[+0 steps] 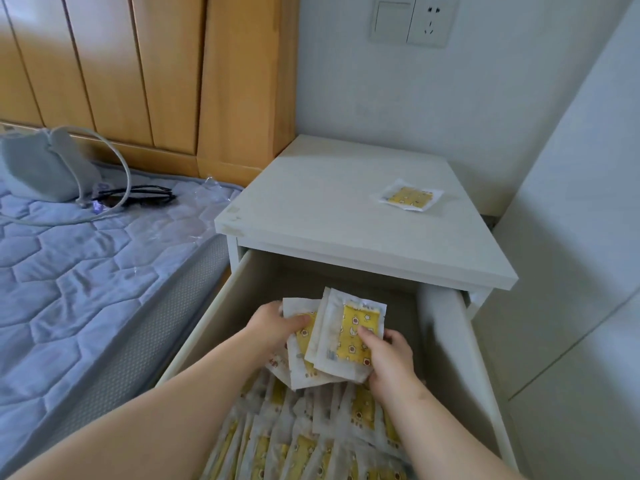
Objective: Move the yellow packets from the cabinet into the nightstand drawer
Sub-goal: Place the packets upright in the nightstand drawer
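The white nightstand (346, 216) has its drawer (214, 306) pulled open toward me. Both hands hold a bunch of yellow packets (349, 327) over the drawer's middle. My left hand (277, 323) grips the bunch's left side, my right hand (388, 355) its lower right. Several more yellow packets (311, 441) lie piled in the near part of the drawer. One single yellow packet (408, 195) lies flat on the nightstand top at the back right.
A bed with a blue quilted mattress (86, 271) stands left of the nightstand, with a grey bag (41, 168) and black glasses (138, 197) on it. A white cabinet front (581, 271) rises at the right. A wooden headboard (156, 71) is behind.
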Demonstrator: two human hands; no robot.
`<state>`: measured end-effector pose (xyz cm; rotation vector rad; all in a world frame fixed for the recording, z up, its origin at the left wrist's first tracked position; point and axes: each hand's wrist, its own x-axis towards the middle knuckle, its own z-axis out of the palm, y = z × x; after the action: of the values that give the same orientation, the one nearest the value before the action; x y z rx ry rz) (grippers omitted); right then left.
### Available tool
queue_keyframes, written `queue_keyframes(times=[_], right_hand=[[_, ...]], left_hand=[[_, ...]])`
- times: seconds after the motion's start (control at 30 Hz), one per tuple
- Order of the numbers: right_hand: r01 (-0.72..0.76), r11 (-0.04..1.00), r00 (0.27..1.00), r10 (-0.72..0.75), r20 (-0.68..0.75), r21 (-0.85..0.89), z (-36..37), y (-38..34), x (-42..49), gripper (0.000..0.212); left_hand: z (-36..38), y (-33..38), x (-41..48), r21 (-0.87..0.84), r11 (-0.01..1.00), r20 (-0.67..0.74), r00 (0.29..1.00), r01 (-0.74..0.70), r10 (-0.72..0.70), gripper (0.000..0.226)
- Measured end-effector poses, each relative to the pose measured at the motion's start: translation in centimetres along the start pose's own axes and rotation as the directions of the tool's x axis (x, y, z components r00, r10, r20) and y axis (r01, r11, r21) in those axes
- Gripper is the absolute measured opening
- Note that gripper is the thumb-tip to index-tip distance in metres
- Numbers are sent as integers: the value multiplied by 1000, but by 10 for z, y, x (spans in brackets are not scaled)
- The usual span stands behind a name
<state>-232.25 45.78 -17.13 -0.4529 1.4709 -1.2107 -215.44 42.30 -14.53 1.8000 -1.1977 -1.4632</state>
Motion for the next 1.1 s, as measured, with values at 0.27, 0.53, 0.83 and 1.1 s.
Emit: queue_keyframes(times=[0.27, 0.53, 0.83, 1.1], right_hand=[[7, 1000, 996, -10, -93, -27, 28, -8, 44, 20], [-66, 981, 984, 33, -176, -180, 47, 7, 86, 54], [-53, 940, 983, -10, -182, -337, 47, 7, 110, 34], [-57, 941, 973, -23, -230, -335, 36, 3, 109, 37]], left_hand=[[-7, 8, 46, 9, 996, -187, 978, -92, 92, 30], [3, 8, 104, 458, 888, -189, 973, -31, 131, 37], [12, -2, 133, 502, 865, -175, 976, -22, 126, 33], [24, -18, 121, 831, 471, 151, 935, -296, 321, 61]])
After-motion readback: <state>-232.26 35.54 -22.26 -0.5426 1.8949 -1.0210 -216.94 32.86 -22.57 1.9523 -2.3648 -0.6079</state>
